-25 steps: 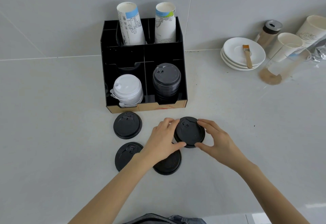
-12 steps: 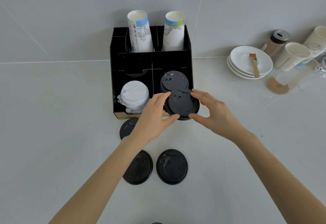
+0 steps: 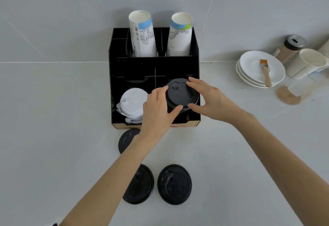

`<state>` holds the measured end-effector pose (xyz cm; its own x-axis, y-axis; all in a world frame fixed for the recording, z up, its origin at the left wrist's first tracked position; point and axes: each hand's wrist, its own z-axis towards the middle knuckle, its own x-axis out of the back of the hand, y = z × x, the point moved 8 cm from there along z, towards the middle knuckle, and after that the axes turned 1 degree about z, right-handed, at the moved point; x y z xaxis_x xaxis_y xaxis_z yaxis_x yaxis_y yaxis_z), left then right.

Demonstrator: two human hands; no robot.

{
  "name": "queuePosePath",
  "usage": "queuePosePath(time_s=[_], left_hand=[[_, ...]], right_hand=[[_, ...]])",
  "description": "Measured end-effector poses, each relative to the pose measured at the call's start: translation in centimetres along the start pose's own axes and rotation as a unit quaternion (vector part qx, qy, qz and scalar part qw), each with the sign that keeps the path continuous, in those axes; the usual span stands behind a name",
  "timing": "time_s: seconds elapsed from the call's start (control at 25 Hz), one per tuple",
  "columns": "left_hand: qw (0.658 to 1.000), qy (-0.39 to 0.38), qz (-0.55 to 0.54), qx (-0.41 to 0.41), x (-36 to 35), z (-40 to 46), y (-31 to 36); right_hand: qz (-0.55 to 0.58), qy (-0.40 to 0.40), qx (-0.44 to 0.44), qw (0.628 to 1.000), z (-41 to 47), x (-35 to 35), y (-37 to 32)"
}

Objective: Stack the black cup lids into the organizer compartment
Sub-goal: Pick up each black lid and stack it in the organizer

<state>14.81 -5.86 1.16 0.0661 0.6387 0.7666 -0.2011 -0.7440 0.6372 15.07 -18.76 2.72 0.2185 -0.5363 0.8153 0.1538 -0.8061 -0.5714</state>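
Here both hands hold one black lid [image 3: 181,92] at the organizer's [image 3: 114,76] front right compartment, on top of the black stack there (only a dark edge of that stack shows below it). The left hand [image 3: 158,111] has its grip clamped on the lid's left and near rim, thumb at the front edge; the right hand [image 3: 211,99] pinches the far and right rim, its grip likewise closed on the lid. Just beside it, the front left compartment holds white lids [image 3: 132,104]. Two paper cups [image 3: 142,35] stand in the rear slots.

On the bench [image 3: 53,136], three more black lids lie loose: one lid [image 3: 127,141] just in front of the organizer, partly under the left wrist, a second lid [image 3: 142,186] half hidden by the left forearm, and a third lid [image 3: 174,184] in plain sight just beside it. Well off to the right sit stacked saucers [image 3: 252,72] with a brush [image 3: 266,72] lying on them.
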Motion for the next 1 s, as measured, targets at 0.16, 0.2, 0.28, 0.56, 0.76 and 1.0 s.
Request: queuePosePath(time_s=[0.16, 0.2, 0.28, 0.56, 0.76, 1.0], left_hand=[[1.0, 0.02, 0.0, 0.017, -0.6, 0.5, -0.3], [1.0, 0.022, 0.003, 0.02, -0.7, 0.6, -0.3], [0.999, 0.025, 0.009, 0.024, -1.0, 0.9, -0.5], [0.999, 0.03, 0.016, 0.033, -1.4, 1.3, -0.9], [0.999, 0.022, 0.019, 0.035, -1.6, 1.4, -1.0], [0.999, -0.008, 0.019, 0.03, -1.4, 0.9, -1.3]], right_hand=[[-0.013, -0.019, 0.007, 1.0, 1.5, -0.4, 0.4], [-0.018, -0.024, 0.008, 1.0, 1.8, -0.6, 0.5], [-0.024, -0.03, 0.006, 0.999, 2.3, -1.0, 0.9], [-0.033, -0.038, 0.002, 0.999, 2.9, -1.3, 1.1], [-0.054, -0.06, -0.001, 0.997, 3.0, -1.6, 0.9], [-0.065, -0.029, -0.001, 0.997, 2.0, -1.4, 0.3]])
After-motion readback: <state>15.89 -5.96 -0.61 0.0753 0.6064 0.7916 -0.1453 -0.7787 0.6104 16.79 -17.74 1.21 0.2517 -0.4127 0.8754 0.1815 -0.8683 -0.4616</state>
